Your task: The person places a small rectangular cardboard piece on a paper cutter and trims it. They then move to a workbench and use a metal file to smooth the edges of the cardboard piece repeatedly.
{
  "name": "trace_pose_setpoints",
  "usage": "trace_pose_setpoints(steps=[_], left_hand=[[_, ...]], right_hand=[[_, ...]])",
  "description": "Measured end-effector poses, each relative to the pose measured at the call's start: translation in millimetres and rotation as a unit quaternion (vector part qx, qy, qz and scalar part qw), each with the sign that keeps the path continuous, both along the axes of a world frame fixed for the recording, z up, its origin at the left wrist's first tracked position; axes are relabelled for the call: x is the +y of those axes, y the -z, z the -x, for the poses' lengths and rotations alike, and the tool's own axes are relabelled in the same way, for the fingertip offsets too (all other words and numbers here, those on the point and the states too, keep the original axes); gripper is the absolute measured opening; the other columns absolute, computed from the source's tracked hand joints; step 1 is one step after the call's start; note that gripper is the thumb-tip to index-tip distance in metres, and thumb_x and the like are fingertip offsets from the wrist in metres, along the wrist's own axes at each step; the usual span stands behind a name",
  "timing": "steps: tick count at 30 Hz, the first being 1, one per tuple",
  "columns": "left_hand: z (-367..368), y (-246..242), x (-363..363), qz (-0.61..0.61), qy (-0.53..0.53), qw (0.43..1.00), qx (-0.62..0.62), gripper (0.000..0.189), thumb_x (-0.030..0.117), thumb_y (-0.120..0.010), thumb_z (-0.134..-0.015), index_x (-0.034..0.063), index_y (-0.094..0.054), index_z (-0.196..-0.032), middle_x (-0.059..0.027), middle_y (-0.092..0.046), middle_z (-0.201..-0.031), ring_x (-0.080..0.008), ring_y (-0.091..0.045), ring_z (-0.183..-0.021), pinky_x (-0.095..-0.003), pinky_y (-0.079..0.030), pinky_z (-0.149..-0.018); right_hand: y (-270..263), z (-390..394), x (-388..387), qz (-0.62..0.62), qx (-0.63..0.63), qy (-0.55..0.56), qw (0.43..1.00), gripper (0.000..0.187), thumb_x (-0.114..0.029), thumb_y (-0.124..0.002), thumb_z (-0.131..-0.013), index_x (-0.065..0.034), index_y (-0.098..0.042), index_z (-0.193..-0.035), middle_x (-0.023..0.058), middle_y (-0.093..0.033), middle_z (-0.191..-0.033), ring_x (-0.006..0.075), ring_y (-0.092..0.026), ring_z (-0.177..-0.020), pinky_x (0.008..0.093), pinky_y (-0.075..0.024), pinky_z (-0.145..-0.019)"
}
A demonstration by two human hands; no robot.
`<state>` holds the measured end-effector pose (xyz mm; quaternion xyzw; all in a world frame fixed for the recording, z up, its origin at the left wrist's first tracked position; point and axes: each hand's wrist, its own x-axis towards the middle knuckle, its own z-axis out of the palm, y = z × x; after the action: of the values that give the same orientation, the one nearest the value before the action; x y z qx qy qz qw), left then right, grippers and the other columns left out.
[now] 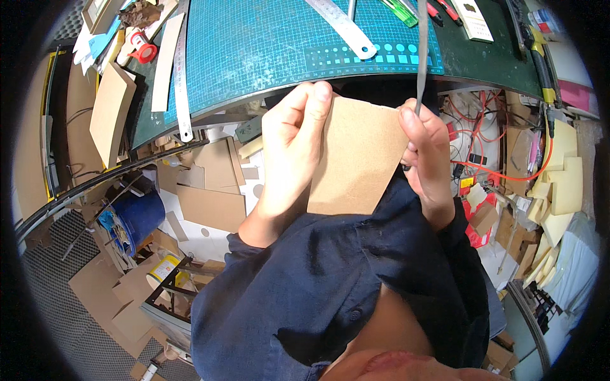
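A tan board panel, perhaps thin fibreboard, is held up in front of my chest, just off the workbench's front edge. My left hand grips its left edge, with the thumb near the upper corner. At the upper right corner, the thumb and fingers of my right hand pinch the panel. That same hand also holds a slim flat metal tool, possibly a file, which points up past the panel over the bench. Most of its handle is hidden by the fingers.
A green cutting mat covers much of the bench, bearing a steel ruler and a green-handled tool. Another steel ruler overhangs the front edge at left, near a curved board piece. A blue bin stands below; an orange hose hangs right.
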<state>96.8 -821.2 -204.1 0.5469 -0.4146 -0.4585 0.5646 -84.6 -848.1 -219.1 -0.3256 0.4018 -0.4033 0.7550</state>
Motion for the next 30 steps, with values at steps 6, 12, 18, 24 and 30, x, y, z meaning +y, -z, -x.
trace_pose_setpoints(steps=[6,12,18,24,30], left_hand=[[2,14,-3,0.027,-0.004,0.998,0.062,0.029,0.02,-0.048,-0.105,0.0032,-0.055,-0.082,0.0082,-0.041,-0.073,-0.001,-0.03,-0.067,-0.0179,-0.028,-0.059],[3,14,-1,0.027,0.006,0.998,0.063,0.029,0.02,-0.044,-0.106,0.0035,-0.054,-0.085,0.0069,-0.043,-0.077,-0.0015,-0.031,-0.069,-0.0182,-0.029,-0.062],[-1,21,0,0.039,0.01,0.999,0.003,0.038,0.03,-0.041,-0.107,0.0043,-0.062,-0.087,0.0023,-0.055,-0.073,-0.0019,-0.043,-0.063,-0.019,-0.036,-0.059],[-1,23,0,0.044,0.01,0.999,-0.014,0.041,0.032,-0.039,-0.107,0.0044,-0.062,-0.088,0.0021,-0.055,-0.073,-0.0021,-0.043,-0.063,-0.0193,-0.036,-0.059],[3,11,5,0.019,0.007,0.998,0.055,0.029,0.024,-0.048,-0.105,0.0059,-0.056,-0.084,0.007,-0.045,-0.071,-0.0018,-0.035,-0.065,-0.0193,-0.032,-0.06]], right_hand=[[-5,-7,-7,-0.028,0.051,-0.002,0.998,0.019,-0.024,-0.061,-0.096,-0.009,-0.061,-0.084,-0.0098,-0.043,-0.061,-0.0026,-0.029,-0.045,0.0166,-0.0185,-0.042],[-2,-6,-6,-0.027,0.047,-0.002,0.999,0.021,-0.026,-0.062,-0.095,-0.0091,-0.062,-0.082,-0.0096,-0.043,-0.059,-0.0024,-0.029,-0.044,0.0167,-0.0179,-0.04],[1,-4,-5,-0.016,0.038,-0.009,0.999,0.023,-0.027,-0.062,-0.095,-0.0097,-0.061,-0.08,-0.0093,-0.043,-0.059,-0.002,-0.03,-0.044,0.0167,-0.0182,-0.04],[1,-4,-4,-0.012,0.031,-0.012,0.999,0.023,-0.027,-0.062,-0.095,-0.01,-0.06,-0.08,-0.0093,-0.042,-0.059,-0.002,-0.03,-0.044,0.0166,-0.0184,-0.04],[-2,-5,-3,-0.009,0.047,-0.008,0.999,0.022,-0.026,-0.062,-0.095,-0.0093,-0.061,-0.081,-0.0093,-0.044,-0.06,-0.0025,-0.03,-0.044,0.0157,-0.0192,-0.04]])
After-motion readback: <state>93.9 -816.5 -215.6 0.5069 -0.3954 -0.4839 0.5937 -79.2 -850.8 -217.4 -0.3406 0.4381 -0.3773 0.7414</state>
